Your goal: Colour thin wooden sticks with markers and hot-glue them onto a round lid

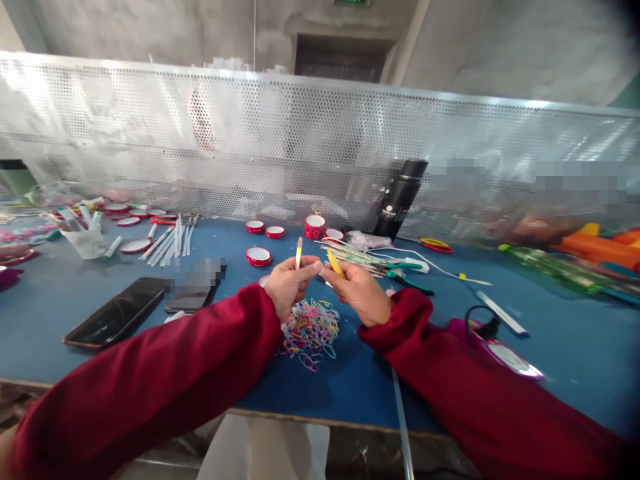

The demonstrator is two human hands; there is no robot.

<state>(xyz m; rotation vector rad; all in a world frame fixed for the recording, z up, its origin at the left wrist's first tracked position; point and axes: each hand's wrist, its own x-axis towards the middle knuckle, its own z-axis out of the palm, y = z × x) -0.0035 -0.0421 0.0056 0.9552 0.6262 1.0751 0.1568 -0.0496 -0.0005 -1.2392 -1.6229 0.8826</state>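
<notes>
The slim pale stick [299,257] stands upright near the centre of the frame, its orange-tinged tip pointing up. It is gripped in the left hand [287,287], thumb and fingers closed around its lower part. The right hand [357,290], just beside it, pinches a yellow piece [335,263] in its closed fingers. The fingertips of both hands come together between the two; whether they also pinch something small there, I cannot tell.

Just below the hands is a loose heap of thin multicoloured bands [313,327], lying on the blue tabletop [295,393] with no container around it. Above the hands, a short red stack [315,229] shows a white round top; similar low red rounds [259,257] lie to its left, and I cannot tell whether they are hollow.

At the left of the frame, a white cup [90,245] holds several pale pens [71,219], standing and leaning out over its rim. At the upper left edge is a green vessel [18,183] with a dark top, its contents hidden. Right of centre, a black flask [401,200] leans towards the perforated metal screen [240,133], closed, so its contents cannot be seen.
</notes>
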